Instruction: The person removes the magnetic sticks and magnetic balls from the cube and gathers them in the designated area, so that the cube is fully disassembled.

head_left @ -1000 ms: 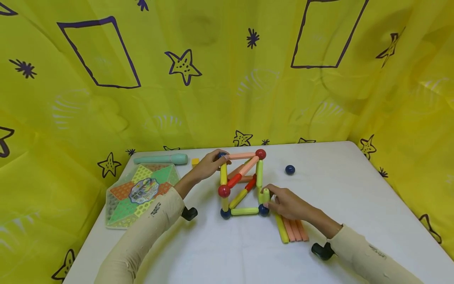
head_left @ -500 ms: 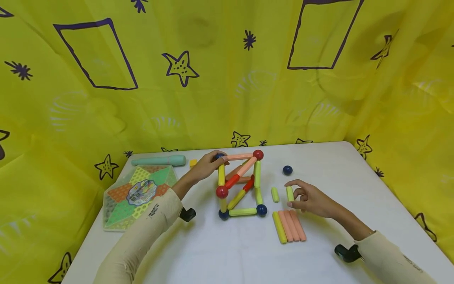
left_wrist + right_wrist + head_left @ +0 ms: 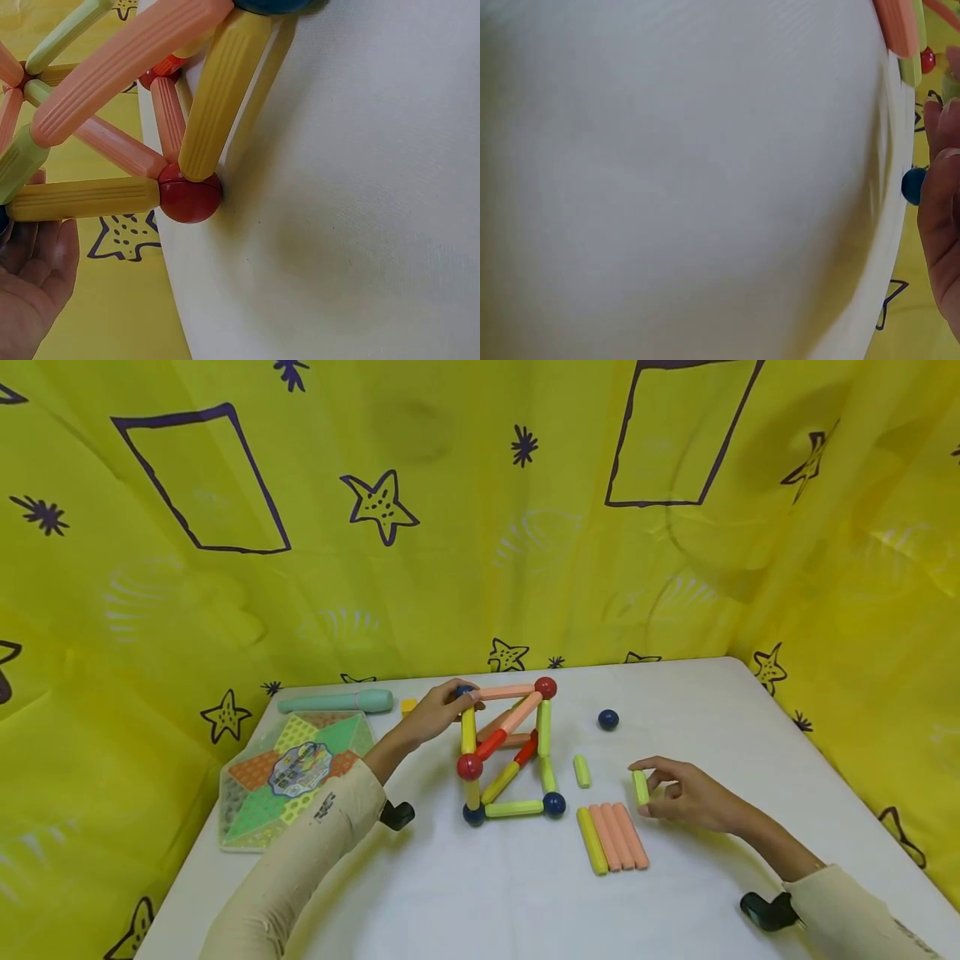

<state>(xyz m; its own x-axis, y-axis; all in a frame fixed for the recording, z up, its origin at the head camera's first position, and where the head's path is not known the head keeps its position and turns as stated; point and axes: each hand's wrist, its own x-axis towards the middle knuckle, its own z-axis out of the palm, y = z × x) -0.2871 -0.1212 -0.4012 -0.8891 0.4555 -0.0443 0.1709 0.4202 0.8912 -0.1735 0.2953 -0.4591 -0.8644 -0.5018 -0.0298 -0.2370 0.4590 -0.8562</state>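
Note:
A cube-like frame of magnetic sticks and balls stands mid-table, with a red ball (image 3: 470, 767) at its front upper corner and a blue ball (image 3: 554, 805) at its lower right. My left hand (image 3: 435, 712) holds the frame's back upper left corner, fingers around a blue ball there (image 3: 464, 691). In the left wrist view those fingers (image 3: 64, 255) lie beside a yellow stick (image 3: 86, 199). To the right, my right hand (image 3: 693, 797) pinches a short light green stick (image 3: 641, 787) between thumb and fingers. A similar green stick (image 3: 582, 772) lies between it and the frame.
One yellow stick (image 3: 592, 841) and several salmon sticks (image 3: 624, 837) lie in a row at front right. Behind them rests a loose blue ball (image 3: 608, 719). At left are a patterned hexagonal box (image 3: 255, 810), a mint-green tube (image 3: 337, 700) and a small yellow block (image 3: 408, 706).
My right hand has moved right, away from the frame's lower right corner, carrying the short green stick. The other short green stick is now visible on the table. My left hand stays at its corner.

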